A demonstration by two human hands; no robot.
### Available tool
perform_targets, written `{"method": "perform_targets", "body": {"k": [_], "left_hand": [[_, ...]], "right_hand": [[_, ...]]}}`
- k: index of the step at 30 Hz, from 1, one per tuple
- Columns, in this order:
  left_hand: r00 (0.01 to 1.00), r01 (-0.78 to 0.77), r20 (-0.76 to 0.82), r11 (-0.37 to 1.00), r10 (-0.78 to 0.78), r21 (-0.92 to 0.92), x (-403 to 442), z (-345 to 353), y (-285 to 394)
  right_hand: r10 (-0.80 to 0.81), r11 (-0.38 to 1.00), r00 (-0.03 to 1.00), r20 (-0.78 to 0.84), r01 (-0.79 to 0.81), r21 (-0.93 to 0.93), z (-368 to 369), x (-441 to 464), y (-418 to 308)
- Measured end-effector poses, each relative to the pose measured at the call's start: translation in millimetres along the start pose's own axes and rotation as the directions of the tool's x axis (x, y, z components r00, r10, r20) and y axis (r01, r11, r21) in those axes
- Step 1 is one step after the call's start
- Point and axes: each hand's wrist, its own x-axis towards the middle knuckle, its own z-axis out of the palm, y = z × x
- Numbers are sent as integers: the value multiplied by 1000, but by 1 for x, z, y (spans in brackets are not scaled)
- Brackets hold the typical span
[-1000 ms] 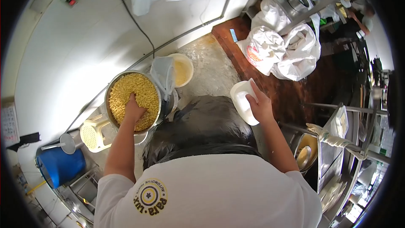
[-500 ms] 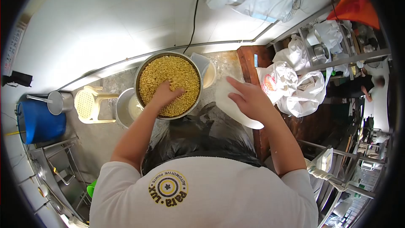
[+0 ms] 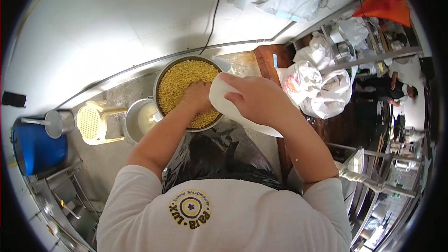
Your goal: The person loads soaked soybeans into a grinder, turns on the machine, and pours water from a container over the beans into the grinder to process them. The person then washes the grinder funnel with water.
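Observation:
A large round metal pot [image 3: 157,92] full of small yellow beans or kernels [image 3: 179,77] stands in front of me. My left hand [image 3: 198,97] is down in the yellow pieces near the pot's right side; its fingertips are hidden, so their grip does not show. Gripped in my right hand [image 3: 259,100] is a white, thin, curved plastic piece [image 3: 221,102], like a plate or scraper. It is tilted over the pot's right rim, right beside my left hand. Thumb and fingers of the right hand close on its upper edge.
A second metal pot [image 3: 132,120] with pale contents sits left of the full one. Further left are a yellow stool [image 3: 93,122], a blue bin [image 3: 42,147] and a metal saucepan [image 3: 55,123]. White sacks [image 3: 332,93] lie to the right. Another person [image 3: 392,88] is at the far right.
My right hand has moved left with the white piece, from beside the pot to over its rim. My left hand has shifted right and deeper into the yellow pieces.

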Motion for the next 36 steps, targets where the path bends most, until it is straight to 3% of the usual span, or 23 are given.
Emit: {"method": "perform_targets", "body": {"k": [2,3,4,5,6,8,10,12,14,16,18,20,24,26,27,28,29,30,32,33,35,36], "left_hand": [[1000,-8,-16,1000,9,22,22,20,-16],[999,3,-42,999,-1,35,31,28,-24],[999,-17,-37,998,19,54,34,27,-31],[1000,2,-15,1000,-3,-29,36,26,-37],[1000,22,11,994,-21,-107,37,24,-43],[993,-104,-75,984,94,-145,34,37,-59],[991,-129,-43,992,129,2,14,31,-38],[953,-160,-241,979,186,126,-28,38,2],[915,-185,-327,967,235,176,-33,79,10],[913,-167,-317,945,256,282,-35,115,25],[907,-22,-367,894,206,448,-40,144,46],[900,34,-391,865,191,501,-33,160,42],[906,210,-417,783,68,586,-24,165,56],[852,276,-514,749,100,602,-17,173,51],[819,398,-574,749,-29,530,-22,177,71],[768,516,-621,727,-158,453,-24,182,87],[740,574,-634,701,-223,423,-24,186,102],[754,578,-609,688,-244,440,-25,194,117],[837,515,-488,657,-247,550,-19,212,142],[895,434,-381,644,-230,630,-14,227,156],[987,114,-16,638,-157,761,0,260,181],[977,-84,188,632,-100,770,8,284,197]], "right_hand": [[-56,980,957,-284,106,166,23,-20,27],[-35,981,954,-298,89,171,34,-35,36],[32,944,935,-353,88,318,46,-52,44],[104,884,909,-403,100,456,59,-71,52],[128,882,897,-424,93,462,78,-91,64],[390,811,882,-263,-195,551,119,-134,91],[519,726,813,-264,-256,638,151,-182,108],[655,611,714,-246,-309,729,186,-235,123],[782,452,604,-155,-379,808,227,-294,134],[862,370,487,-141,-415,831,269,-352,141],[925,280,362,-118,-438,854,312,-411,143],[946,255,309,-97,-525,812,357,-466,141],[999,30,45,-9,-490,871,454,-571,122],[992,-122,-86,94,-439,890,483,-621,105],[972,-226,-159,176,-406,885,495,-645,99],[963,-252,-192,189,-386,888,517,-663,91],[937,-290,-295,189,-351,890,543,-676,86],[899,-325,-394,189,-315,892,561,-691,82],[853,-420,-431,293,-236,876,569,-722,70],[816,-443,-463,346,-118,889,570,-734,64],[746,-415,-537,395,90,906,581,-750,58],[730,-424,-551,405,100,900,587,-758,58]]}}
